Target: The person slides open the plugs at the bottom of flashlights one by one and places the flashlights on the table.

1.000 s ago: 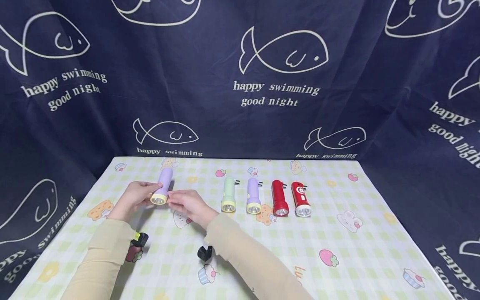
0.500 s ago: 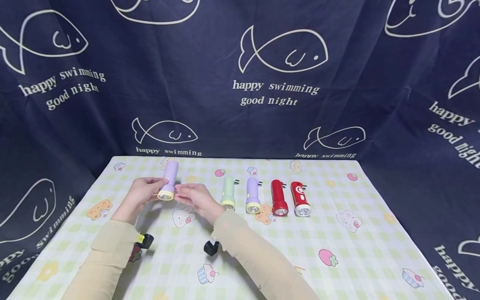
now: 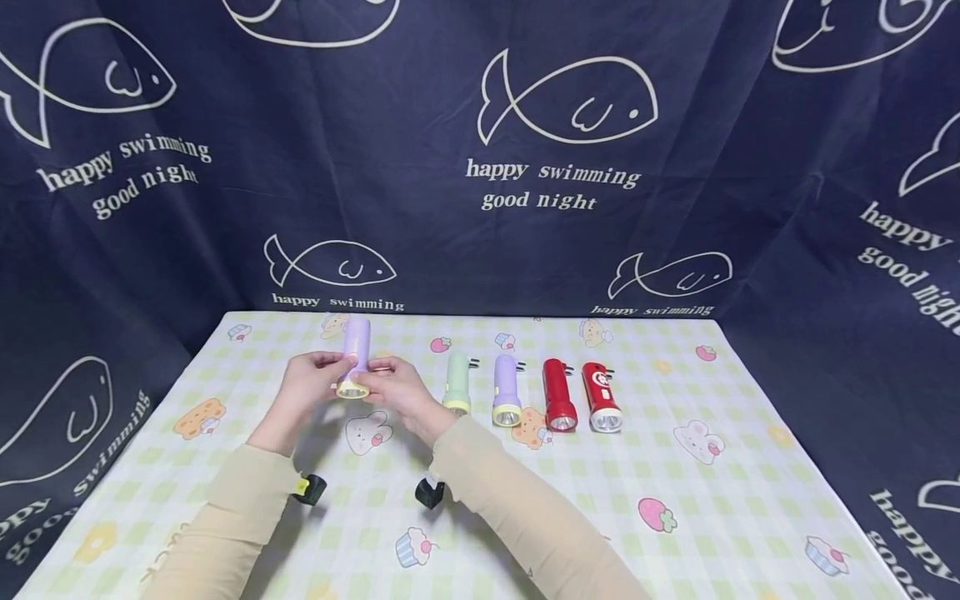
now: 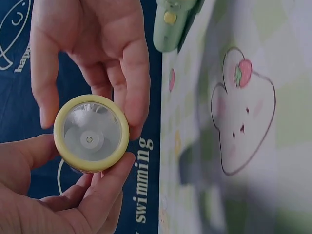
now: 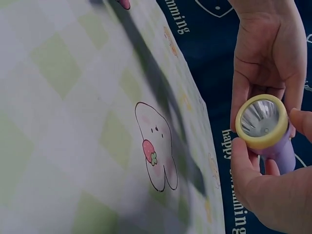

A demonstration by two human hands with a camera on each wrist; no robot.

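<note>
A purple flashlight (image 3: 358, 337) with a pale yellow head ring is raised above the table's left side, its lens toward me. My left hand (image 3: 302, 390) grips its body from the left, thumb on top. From the other side my right hand (image 3: 402, 393) pinches it near the head, its thumb across the front. The left wrist view shows the round reflector (image 4: 90, 131) between both hands, apparently unlit. In the right wrist view the purple barrel (image 5: 282, 155) shows below the yellow ring, between the fingers. Part of the barrel is hidden by the fingers.
To the right lie a mint green flashlight (image 3: 457, 379), another purple flashlight (image 3: 506, 385), a red flashlight (image 3: 558, 392) and a red one with a white ring (image 3: 601, 392), in a row, prongs showing. A checked cloth (image 3: 525, 517) covers the table; a navy curtain (image 3: 420, 150) hangs behind.
Both hands have moved right and slightly away from me with the purple flashlight. The right hand has come in closer and its thumb now lies on the flashlight's head.
</note>
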